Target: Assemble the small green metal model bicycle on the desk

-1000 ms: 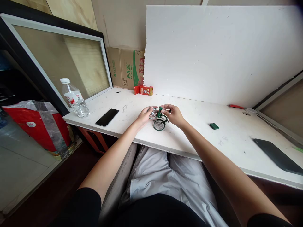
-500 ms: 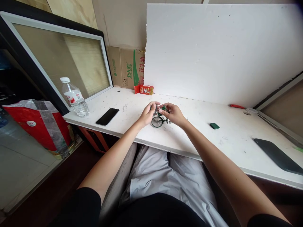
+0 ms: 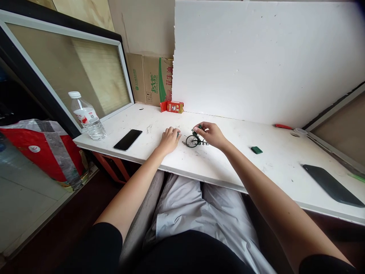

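Note:
A small dark green model bicycle (image 3: 192,141) stands on the white table, its spoked wheel facing left. Closed around the upper part of its frame is my right hand (image 3: 212,134), whose fingers hide much of the far end. To the left of the bicycle, my left hand (image 3: 169,140) rests low over the table, fingers curled. A bit of a small dark green part (image 3: 178,134) shows at its fingertips; the rest of that part is hidden. A small dark green block-like piece (image 3: 256,150) lies to the right, apart from both hands.
A black phone (image 3: 128,139) and a water bottle (image 3: 89,118) are on the left of the table (image 3: 148,152). A red packet (image 3: 172,107) sits at the back, before a cardboard box (image 3: 149,80). A dark flat panel (image 3: 333,184) and a red object (image 3: 283,126) lie right.
My left hand has moved left and down, away from the bicycle, and turned palm down. The wheel-like part it held beside the bicycle is now mostly hidden. My right hand still holds the bicycle.

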